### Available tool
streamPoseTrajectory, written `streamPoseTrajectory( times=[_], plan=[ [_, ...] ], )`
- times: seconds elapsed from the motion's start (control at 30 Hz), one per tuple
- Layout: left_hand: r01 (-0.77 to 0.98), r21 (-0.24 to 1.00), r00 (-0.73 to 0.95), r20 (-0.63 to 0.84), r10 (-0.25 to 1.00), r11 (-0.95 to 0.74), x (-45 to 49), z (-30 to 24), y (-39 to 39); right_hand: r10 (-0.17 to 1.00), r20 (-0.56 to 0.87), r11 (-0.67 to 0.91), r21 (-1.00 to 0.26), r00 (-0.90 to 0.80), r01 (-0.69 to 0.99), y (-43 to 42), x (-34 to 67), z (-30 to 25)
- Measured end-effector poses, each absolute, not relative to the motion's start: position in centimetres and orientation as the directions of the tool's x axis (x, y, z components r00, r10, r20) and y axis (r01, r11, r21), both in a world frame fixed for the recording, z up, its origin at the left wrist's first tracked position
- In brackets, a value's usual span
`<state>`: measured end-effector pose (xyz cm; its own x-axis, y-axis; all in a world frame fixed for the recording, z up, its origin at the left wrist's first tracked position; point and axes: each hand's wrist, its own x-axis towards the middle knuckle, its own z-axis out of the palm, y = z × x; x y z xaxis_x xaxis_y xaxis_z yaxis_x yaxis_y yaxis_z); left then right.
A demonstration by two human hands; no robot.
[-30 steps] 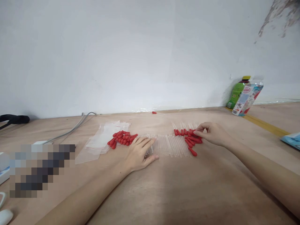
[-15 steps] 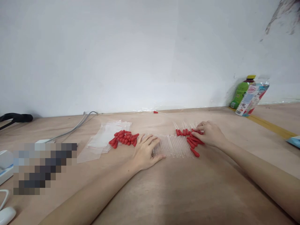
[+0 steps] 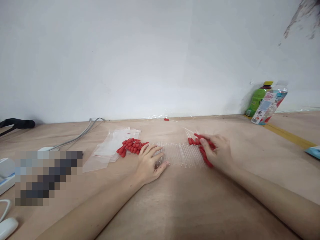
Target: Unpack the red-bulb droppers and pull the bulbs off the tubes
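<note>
A row of clear glass tubes [image 3: 183, 155] lies side by side on the table in front of me. My left hand [image 3: 151, 161] rests over the left end of this row, fingers spread. Just beyond its fingertips is a pile of red rubber bulbs [image 3: 132, 146]. At the right end, my right hand [image 3: 217, 150] pinches a dropper by its red bulb [image 3: 198, 135]; its thin tube points up and left. Under and beside that hand lie more red-bulbed droppers [image 3: 191, 141], partly hidden by the fingers.
Clear zip bags [image 3: 108, 146] lie beneath and left of the red pile. A single dropper [image 3: 166, 119] lies by the wall. Two bottles [image 3: 268, 105] stand at the back right. A grey cable [image 3: 82, 133], a white power strip [image 3: 6, 175] and a blurred-out object [image 3: 47, 176] are at left.
My right hand has closed on a dropper's red bulb and tilted, its thumb shifting slightly left and down. My left hand has slid a little left along the tubes.
</note>
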<state>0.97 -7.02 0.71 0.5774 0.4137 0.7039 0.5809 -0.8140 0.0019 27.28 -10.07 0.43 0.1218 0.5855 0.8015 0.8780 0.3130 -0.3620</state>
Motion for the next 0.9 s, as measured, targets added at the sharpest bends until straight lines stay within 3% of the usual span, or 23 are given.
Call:
streamPoseTrajectory(
  times=[0.17,0.27,0.47,0.9],
  plan=[
    [0.568,-0.053,0.556,0.76,0.336,-0.821,1.0,0.9,-7.1,0.548,0.811,0.59,-0.2,-0.206,0.782,-11.6,24.2,-0.3],
    [0.549,-0.129,0.596,0.753,0.278,-0.826,1.0,0.8,-7.0,0.531,0.793,0.668,-0.175,-0.299,0.723,-12.1,23.5,-0.2],
    [0.454,-0.208,0.658,0.734,0.169,-0.866,1.2,0.6,-7.0,0.574,0.753,0.669,-0.205,-0.321,0.714,-12.4,23.4,-0.2],
    [0.343,-0.228,0.733,0.672,0.108,-0.911,1.4,0.5,-7.5,0.428,0.807,0.628,0.059,-0.407,0.776,-11.9,21.2,-0.9]
  ],
)
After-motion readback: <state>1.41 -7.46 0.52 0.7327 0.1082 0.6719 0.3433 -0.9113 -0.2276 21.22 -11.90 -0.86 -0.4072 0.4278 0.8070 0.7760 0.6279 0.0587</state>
